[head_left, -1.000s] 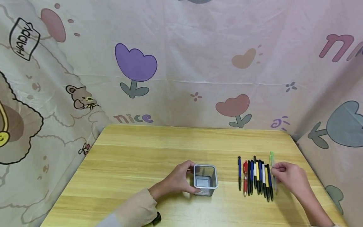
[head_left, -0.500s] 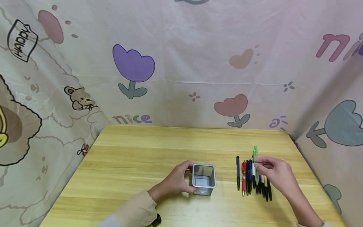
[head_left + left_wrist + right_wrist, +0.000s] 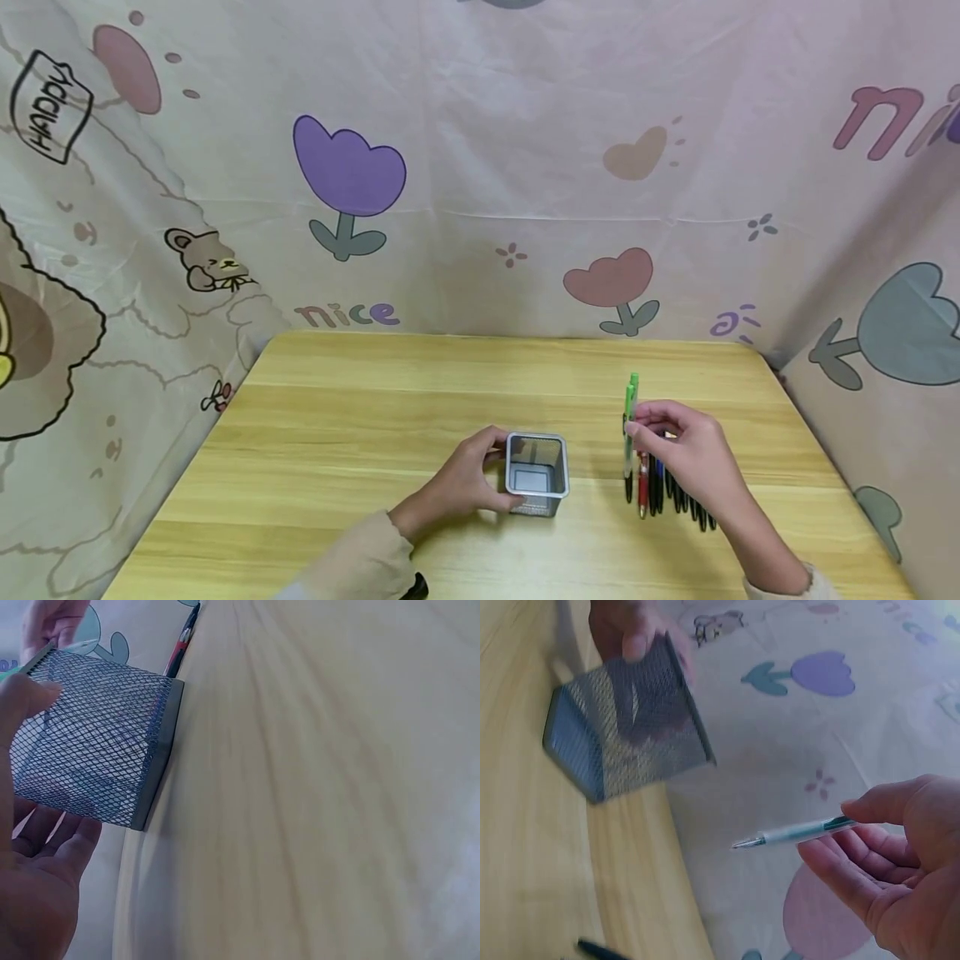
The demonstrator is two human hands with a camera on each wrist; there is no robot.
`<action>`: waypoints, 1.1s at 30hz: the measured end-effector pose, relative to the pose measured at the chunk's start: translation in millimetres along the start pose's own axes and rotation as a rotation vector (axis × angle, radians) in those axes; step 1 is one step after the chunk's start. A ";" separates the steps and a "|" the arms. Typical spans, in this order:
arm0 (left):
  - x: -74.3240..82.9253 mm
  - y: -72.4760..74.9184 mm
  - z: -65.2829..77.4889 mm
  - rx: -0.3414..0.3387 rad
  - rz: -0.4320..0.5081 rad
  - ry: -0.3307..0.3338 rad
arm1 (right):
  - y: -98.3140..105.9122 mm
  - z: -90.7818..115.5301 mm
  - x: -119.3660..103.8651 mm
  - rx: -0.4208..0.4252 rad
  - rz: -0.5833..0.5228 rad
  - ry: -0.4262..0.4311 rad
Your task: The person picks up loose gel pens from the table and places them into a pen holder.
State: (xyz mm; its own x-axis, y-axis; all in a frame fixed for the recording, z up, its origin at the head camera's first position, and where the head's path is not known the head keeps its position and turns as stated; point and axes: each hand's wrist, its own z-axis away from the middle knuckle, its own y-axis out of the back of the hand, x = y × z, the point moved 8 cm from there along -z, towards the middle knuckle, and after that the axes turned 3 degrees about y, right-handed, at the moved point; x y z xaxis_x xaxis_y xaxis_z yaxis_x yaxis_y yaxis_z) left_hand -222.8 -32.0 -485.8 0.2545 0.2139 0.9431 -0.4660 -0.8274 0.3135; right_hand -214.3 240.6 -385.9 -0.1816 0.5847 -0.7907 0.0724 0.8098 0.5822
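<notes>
A square mesh pen holder [image 3: 537, 475] stands upright on the table, and no pen shows inside it. My left hand [image 3: 477, 475] grips it from the left side, thumb near its front and fingers behind; the left wrist view shows the mesh wall [image 3: 90, 735] between them. Between thumb and fingers my right hand [image 3: 693, 454] pinches a clear pen with a green top [image 3: 631, 400], raised over the left end of the row of pens. In the right wrist view the tip of this pen [image 3: 787, 832] points toward the holder. The right hand hides much of the row.
Several pens lie side by side to the holder's right, among them a red pen [image 3: 642, 492] and black-tipped ones [image 3: 690, 504]. The wooden table [image 3: 360, 392] meets a printed cloth backdrop [image 3: 480, 167] at its back and sides.
My right hand has lifted the green-topped pen from the right end of the row and carried it left across the other pens. The left hand keeps its grip on the pen holder.
</notes>
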 end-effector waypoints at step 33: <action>-6.8 -2.1 2.9 0.015 0.135 0.060 | -67.8 -1.5 -44.7 -0.061 -0.228 0.124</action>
State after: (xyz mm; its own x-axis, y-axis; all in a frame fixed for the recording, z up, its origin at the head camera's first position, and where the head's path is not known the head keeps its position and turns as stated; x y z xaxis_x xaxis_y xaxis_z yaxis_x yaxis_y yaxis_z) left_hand -221.1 -33.2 -493.1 0.1395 0.1304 0.9816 -0.4799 -0.8582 0.1822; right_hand -212.6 159.5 -389.8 -0.3058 0.3741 -0.8755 -0.0423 0.9133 0.4050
